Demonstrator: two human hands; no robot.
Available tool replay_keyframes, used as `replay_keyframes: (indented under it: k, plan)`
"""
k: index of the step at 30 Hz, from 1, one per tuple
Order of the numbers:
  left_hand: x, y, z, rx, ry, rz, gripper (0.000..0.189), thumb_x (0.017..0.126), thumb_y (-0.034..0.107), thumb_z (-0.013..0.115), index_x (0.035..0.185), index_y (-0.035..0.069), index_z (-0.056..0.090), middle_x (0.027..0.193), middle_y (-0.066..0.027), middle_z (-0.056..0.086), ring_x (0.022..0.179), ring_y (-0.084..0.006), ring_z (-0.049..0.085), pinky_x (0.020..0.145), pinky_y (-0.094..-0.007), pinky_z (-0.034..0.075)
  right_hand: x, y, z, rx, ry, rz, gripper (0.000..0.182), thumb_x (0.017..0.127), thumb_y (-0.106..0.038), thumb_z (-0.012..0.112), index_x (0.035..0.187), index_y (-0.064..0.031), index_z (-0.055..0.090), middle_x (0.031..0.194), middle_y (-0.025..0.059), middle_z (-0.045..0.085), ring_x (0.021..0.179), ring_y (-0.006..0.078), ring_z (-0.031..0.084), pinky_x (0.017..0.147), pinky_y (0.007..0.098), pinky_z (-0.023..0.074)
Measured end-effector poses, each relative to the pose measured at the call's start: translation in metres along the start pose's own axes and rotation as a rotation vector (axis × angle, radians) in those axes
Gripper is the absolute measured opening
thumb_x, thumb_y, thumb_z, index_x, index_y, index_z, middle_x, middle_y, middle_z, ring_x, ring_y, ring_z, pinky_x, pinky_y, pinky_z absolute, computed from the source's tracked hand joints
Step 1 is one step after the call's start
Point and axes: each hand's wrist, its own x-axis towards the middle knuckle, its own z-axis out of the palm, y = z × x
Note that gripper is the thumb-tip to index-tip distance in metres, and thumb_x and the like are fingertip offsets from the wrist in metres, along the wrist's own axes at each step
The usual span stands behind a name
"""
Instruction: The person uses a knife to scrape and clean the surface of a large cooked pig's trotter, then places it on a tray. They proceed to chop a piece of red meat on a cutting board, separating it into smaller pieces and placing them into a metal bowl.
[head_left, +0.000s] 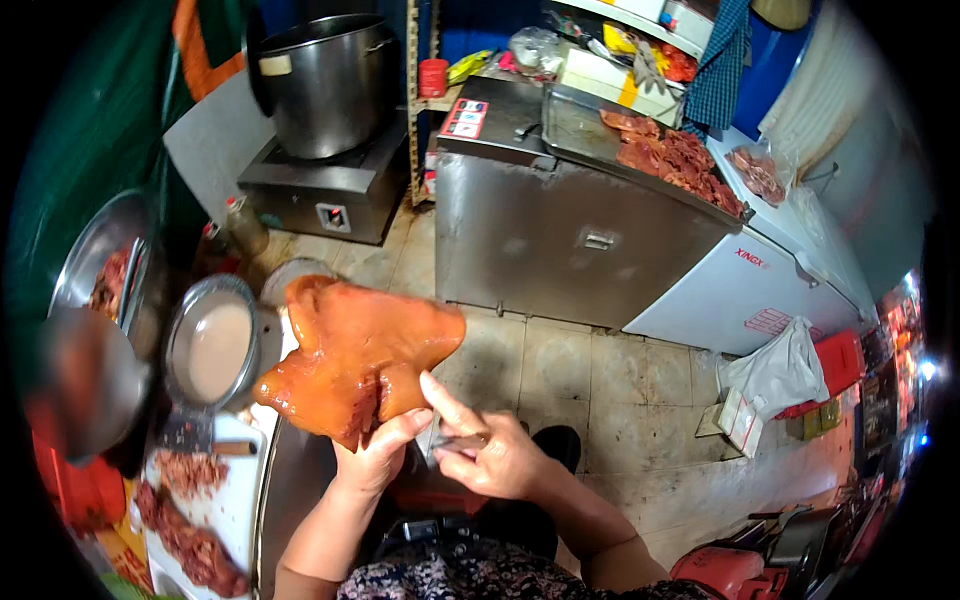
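Note:
A large orange-brown piece of glazed meat with skin is held up before me. My left hand grips its lower edge from beneath, the thumb pressed near a dark red slit. Close at the right, my right hand is closed around the handle of a small knife, its blade partly hidden between the hands. The index finger reaches the meat's lower right edge. On a white cutting board at the lower left lie chopped meat, a long piece of dark meat and a cleaver.
A bowl of pale liquid and a metal basin with meat stand at left. Ahead are a large steel pot on a stove, a steel cabinet bearing a tray of meat, and a white chest freezer.

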Motion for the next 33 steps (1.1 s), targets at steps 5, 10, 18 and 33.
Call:
replay_keyframes:
  k: [5,10,18,33]
  plan:
    - [0.100,-0.043,0.021,0.059,-0.025,-0.079,0.055,0.070,-0.011,0.070,0.120,0.003,0.051,0.109,-0.0054,0.055,0.101,-0.0187,0.056,0.087,-0.0345,0.049,0.036,0.076,-0.040,0.000,0.149,0.032,0.076,0.083,-0.005,0.060,0.152,-0.0151,0.030,0.100,0.0181,0.066,0.079,0.0362,0.066,0.075,0.0395,0.0529]
    - [0.195,-0.099,0.065,0.062,-0.072,-0.173,0.061,0.065,-0.012,0.071,0.121,0.002,0.050,0.107,-0.0064,0.056,0.095,-0.0184,0.057,0.074,-0.0323,0.051,0.056,0.119,-0.118,-0.023,0.381,0.282,0.067,0.082,-0.007,0.066,0.145,-0.0104,0.042,0.085,0.0130,0.064,0.071,0.0226,0.063,0.069,0.0324,0.0511]
    - [0.257,-0.109,0.199,0.170,-0.155,-0.247,0.065,0.065,-0.013,0.069,0.124,0.001,0.046,0.109,-0.0073,0.053,0.093,-0.0171,0.056,0.069,-0.0297,0.052,0.007,0.107,-0.210,0.040,0.724,0.467,0.056,0.075,-0.011,0.078,0.127,-0.0054,0.058,0.086,0.0077,0.065,0.072,0.0166,0.062,0.065,0.0291,0.0494]
    - [0.281,-0.093,0.495,0.118,-0.516,-0.290,0.057,0.058,-0.014,0.061,0.113,-0.001,0.055,0.098,-0.0074,0.062,0.084,-0.0208,0.064,0.068,-0.0329,0.055,-0.167,-0.052,-0.399,-0.157,1.189,0.611,0.039,0.076,0.001,0.074,0.114,-0.0038,0.066,0.081,0.0041,0.060,0.073,0.0112,0.059,0.064,0.0283,0.0501]
